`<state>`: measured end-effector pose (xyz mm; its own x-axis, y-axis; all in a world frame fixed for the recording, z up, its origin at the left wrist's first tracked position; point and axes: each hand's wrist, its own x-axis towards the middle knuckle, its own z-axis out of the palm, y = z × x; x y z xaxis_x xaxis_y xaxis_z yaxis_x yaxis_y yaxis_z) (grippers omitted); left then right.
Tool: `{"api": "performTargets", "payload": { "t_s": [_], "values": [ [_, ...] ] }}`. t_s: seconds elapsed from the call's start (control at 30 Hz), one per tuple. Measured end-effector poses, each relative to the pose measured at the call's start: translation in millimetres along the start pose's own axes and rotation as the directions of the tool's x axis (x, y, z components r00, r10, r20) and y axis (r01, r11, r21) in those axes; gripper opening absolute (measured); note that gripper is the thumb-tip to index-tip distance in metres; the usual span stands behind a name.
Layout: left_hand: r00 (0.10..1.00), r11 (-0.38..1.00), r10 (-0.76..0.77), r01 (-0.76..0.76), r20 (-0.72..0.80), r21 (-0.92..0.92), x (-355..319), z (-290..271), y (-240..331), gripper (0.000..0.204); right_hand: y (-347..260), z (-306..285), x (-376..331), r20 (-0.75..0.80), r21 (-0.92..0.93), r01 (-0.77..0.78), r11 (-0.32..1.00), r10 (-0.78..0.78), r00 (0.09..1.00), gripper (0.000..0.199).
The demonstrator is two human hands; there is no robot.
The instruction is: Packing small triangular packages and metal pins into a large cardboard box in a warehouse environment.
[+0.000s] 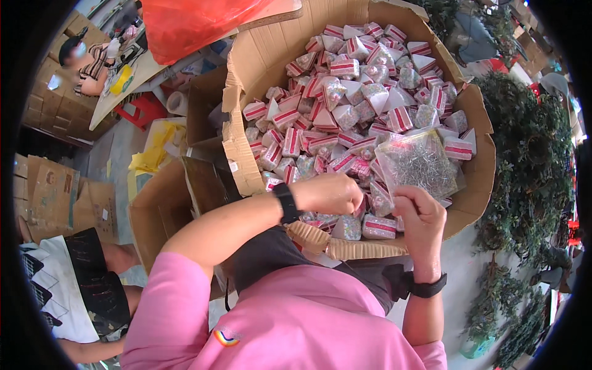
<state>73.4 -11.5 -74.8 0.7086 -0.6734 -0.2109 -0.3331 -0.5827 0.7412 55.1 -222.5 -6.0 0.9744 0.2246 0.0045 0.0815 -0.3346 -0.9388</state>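
Over the near side of a heap of cake-slice-shaped pieces, white with pink-red bands and glittery sides, my left hand is closed, its fingers curled down. What it holds, if anything, is hidden. To its right, my right hand is closed too, with thumb and forefinger pinched together. Its fingertips overlap the lower edge of a clear plastic bag full of thin silvery strands. I cannot tell whether the pinch grips the bag or something small in front of it. The bag rests on the heap.
A large cardboard box with ragged edges surrounds the heap. A red plastic bag lies beyond its far left. Smaller open cartons stand at left. Green artificial foliage lines the right. Co-workers sit at far left and lower left.
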Motion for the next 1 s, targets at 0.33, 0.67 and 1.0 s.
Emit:
{"api": "performTargets", "payload": {
  "t_s": [0.33,0.67,1.0],
  "values": [
    [0.901,0.888,-0.182,-0.020,0.393,0.459,49,74,-19,0.036,17,-22,-7,-0.078,0.105,-0.152,0.983,0.161,0.984,0.009],
    [0.993,0.926,0.037,-0.077,0.115,0.370,13,27,-31,0.040,31,-28,-11,-0.056,0.181,-0.207,0.961,0.220,0.974,0.008],
    [0.964,0.488,-0.236,0.010,-0.121,-0.873,-56,-16,3,0.059,25,9,-12,0.190,0.660,-0.319,0.680,0.259,0.947,0.010]
  ]
}}
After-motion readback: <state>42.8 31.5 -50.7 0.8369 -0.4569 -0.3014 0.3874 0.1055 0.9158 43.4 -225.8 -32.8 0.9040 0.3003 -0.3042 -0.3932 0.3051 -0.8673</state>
